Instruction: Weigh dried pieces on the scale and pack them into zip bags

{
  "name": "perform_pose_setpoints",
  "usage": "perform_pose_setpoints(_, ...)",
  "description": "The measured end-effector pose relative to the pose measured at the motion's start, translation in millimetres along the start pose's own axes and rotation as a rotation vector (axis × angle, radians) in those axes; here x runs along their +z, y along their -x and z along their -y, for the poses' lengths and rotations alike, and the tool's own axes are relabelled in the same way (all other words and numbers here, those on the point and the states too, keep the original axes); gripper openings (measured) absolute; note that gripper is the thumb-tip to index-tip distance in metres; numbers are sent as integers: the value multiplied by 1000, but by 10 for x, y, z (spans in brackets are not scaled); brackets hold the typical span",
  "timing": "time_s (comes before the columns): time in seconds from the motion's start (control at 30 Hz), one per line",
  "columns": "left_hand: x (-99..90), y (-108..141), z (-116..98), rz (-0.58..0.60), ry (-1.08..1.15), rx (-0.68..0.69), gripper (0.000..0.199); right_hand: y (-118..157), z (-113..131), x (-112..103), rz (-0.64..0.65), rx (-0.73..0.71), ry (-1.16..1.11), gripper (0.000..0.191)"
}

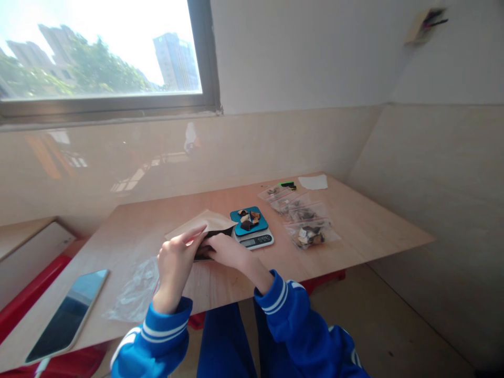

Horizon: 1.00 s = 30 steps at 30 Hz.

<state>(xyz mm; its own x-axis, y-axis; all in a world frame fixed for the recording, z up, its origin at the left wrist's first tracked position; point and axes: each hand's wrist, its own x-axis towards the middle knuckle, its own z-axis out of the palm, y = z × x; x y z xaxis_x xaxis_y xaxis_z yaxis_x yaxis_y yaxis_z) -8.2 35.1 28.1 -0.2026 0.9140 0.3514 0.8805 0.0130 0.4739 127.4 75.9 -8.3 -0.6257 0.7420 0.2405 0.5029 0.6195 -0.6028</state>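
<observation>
left hand [175,273] | right hand [224,251] | apparently pinching kraft pouch [202,223] | near front table edge [354,263]

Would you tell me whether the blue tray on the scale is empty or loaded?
Loaded: several dark and pale chunks lie on the blue tray.

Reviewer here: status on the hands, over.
Left hand, right hand on kraft paper pouch. Digital scale just beyond, loaded blue tray on top.
</observation>
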Motion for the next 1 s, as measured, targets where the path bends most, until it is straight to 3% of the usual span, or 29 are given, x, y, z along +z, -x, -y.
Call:
perform_pose_setpoints(0.1, -26, -5, 1, 4, -31, -8, 28, 102, 95, -137, 18, -40, -65, 27)
perform_pose_setpoints(0.27, -90, -9, -10, 39, 11, -62, 27, 359, 137, -351, -65, -72, -286, 26)
perform_pose_setpoints(0.4, -138, -8, 7, 36, 60, -92, 29, 643, -147, -572, -71, 39, -631, 38)
perform_pose_setpoints(0.47, -148, -6, 21, 26, 68, -87, 29, 708, -385, -648, -186, 134, -640, 41)
perform_pose_setpoints(0.53, -149, -3, 28, 21, 79, -83, 28, 691, -626, -667, -328, 207, -467, 35)
perform_pose_setpoints(0.63, -141, 3, 32, 19, 89, -80, 27, 563, -896, -575, -450, 306, -21, 30)
perform_pose_setpoints(0.77, -132, 13, 54, 28, 72, -77, 26, 400, -1022, -333, -393, 387, 366, 31)
perform_pose_setpoints(1.0, -133, 6, 92, 46, 88, -68, 27, 357, -1011, -79, -333, 390, 589, 38)
